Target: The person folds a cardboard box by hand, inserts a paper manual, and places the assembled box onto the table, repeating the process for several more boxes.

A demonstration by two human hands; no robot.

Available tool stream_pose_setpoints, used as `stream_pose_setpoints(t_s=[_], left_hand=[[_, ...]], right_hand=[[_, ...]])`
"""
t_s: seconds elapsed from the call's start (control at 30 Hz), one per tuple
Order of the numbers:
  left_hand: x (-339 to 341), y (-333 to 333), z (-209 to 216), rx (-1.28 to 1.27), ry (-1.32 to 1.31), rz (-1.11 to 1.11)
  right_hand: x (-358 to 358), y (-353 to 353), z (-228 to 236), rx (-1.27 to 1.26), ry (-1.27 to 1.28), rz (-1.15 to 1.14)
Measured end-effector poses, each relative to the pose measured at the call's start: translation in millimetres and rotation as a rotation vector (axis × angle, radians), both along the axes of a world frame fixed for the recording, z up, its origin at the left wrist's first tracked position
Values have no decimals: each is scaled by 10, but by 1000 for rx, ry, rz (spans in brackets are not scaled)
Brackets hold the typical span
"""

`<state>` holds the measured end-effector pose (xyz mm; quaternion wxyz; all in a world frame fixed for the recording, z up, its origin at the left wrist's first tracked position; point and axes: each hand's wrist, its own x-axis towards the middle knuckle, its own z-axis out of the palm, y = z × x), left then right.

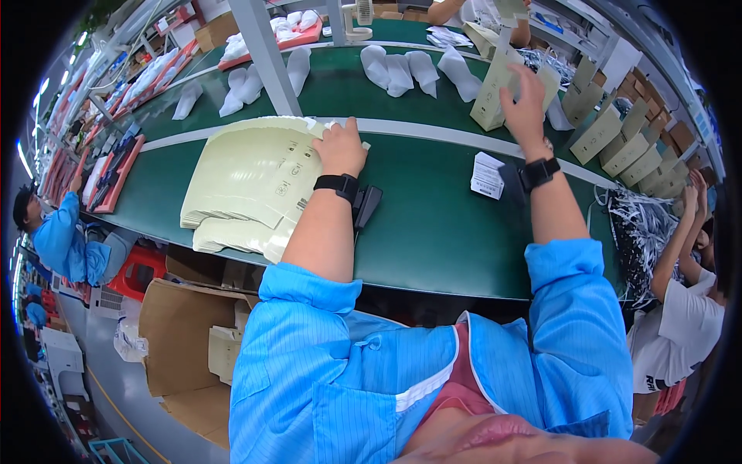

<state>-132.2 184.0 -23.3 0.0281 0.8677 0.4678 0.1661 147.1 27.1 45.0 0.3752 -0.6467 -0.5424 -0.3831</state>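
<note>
On my feed the left hand (342,148) lies over the upper right corner of the flat carton stack (243,170), fingers bent; I can't tell whether they pinch a sheet. Well right of the stack, I see the right hand (527,112) raised, fingers parted, before 1 upright box (488,97); contact is unclear. 1 white leaflet (488,175) lies right of the stack.
</note>
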Motion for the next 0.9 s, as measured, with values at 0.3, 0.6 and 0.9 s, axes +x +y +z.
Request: stream_pose_setpoints(t_s=[0.3, 0.6, 0.9], left_hand=[[68, -348, 273, -235, -611, -566], [-52, -411, 372, 443, -462, -475], [-124, -428, 466, 288, -572, -590]], right_hand=[[-1225, 56, -415, -619, 736, 627], [-972, 32, -124, -337, 1079, 774], [-1105, -43, 49, -41, 942, 916]])
